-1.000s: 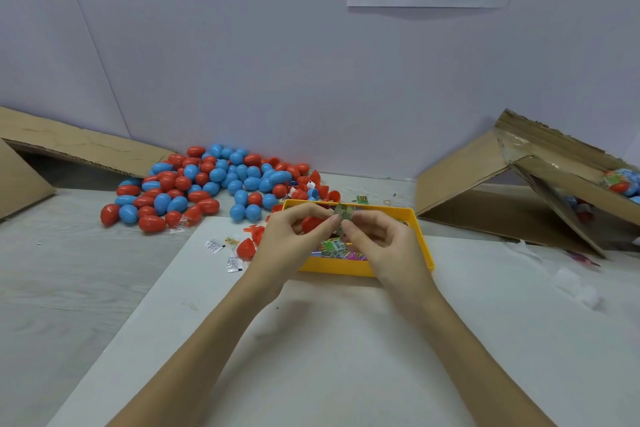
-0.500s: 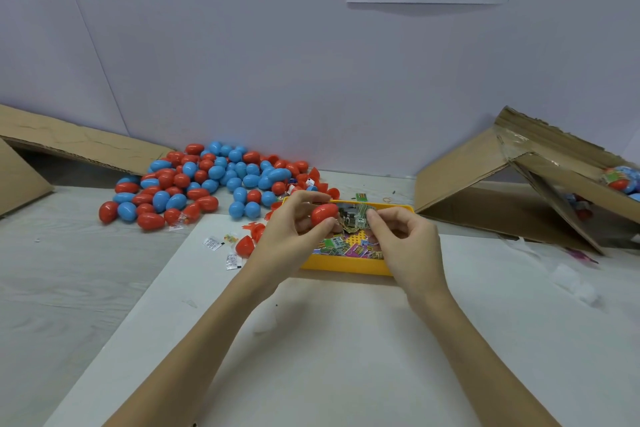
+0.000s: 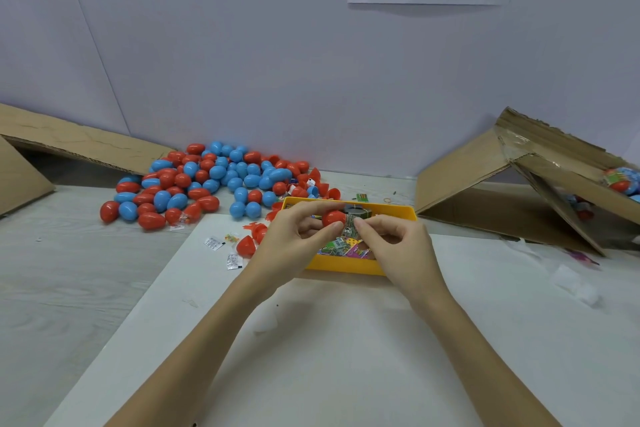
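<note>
Over a yellow tray [image 3: 346, 265] my left hand [image 3: 294, 239] grips a red plastic egg half [image 3: 333, 218] between thumb and fingers. My right hand [image 3: 394, 246] pinches a small folded printed paper [image 3: 350, 225] right at the open end of that half. The tray holds several colourful printed papers [image 3: 341, 248] and a grey piece [image 3: 356, 210] at its back. Both hands hover just above the tray, fingertips almost touching.
A pile of red and blue plastic eggs [image 3: 207, 184] lies at the back left. Loose red egg halves [image 3: 246, 245] and small sachets [image 3: 214, 242] lie left of the tray. Open cardboard boxes stand at the left [image 3: 69, 146] and right [image 3: 519, 184].
The red egg half came into view in my left hand. My right hand drew apart with the folded paper, then came back and now holds it against the egg's open end.
</note>
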`<state>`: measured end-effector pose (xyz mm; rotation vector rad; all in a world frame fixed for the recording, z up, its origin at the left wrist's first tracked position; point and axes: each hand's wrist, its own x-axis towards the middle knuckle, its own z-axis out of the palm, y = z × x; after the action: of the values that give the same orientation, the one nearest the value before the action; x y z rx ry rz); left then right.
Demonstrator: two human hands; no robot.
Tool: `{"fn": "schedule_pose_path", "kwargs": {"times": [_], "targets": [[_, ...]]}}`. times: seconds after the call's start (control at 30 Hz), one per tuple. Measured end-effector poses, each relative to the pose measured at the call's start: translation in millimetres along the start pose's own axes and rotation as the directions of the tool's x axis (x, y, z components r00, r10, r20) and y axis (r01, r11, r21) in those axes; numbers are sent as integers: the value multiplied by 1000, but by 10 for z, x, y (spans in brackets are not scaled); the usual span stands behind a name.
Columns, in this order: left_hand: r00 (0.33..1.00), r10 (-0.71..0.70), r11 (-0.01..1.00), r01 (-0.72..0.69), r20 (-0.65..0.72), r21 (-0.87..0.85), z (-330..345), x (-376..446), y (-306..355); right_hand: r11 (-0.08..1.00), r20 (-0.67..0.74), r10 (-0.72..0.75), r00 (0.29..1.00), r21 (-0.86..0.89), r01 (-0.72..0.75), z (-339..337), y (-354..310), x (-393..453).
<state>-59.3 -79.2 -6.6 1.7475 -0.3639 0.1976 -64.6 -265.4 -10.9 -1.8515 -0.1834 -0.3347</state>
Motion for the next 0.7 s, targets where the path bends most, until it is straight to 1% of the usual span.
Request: {"fn": "schedule_pose_path", "kwargs": {"times": [0.13,0.2,0.3,0.37,0.53,0.7], "targets": [[1000,2,1000,-2,10,-21,16,8,-9,999,50,41,998,32,-42,25,-33,-5],[1000,4,1000,-4,-5,-15,31,13,-15,997,49,55,997,59,-58,14,-38,-3],[1000,14,999,-15,-28,-45,45,14,-28,975,42,66,997,209,-73,2,-41,-6],[999,14,998,-16,-43,-54,50,12,-30,967,20,55,998,248,-58,12,-43,-8],[998,1,996,-6,-60,-87,45,14,-10,986,-47,-12,999,165,20,33,-69,-20],[998,-18,994,11,-63,-112,38,13,-14,989,-52,-42,998,137,48,30,-89,-35]]}}
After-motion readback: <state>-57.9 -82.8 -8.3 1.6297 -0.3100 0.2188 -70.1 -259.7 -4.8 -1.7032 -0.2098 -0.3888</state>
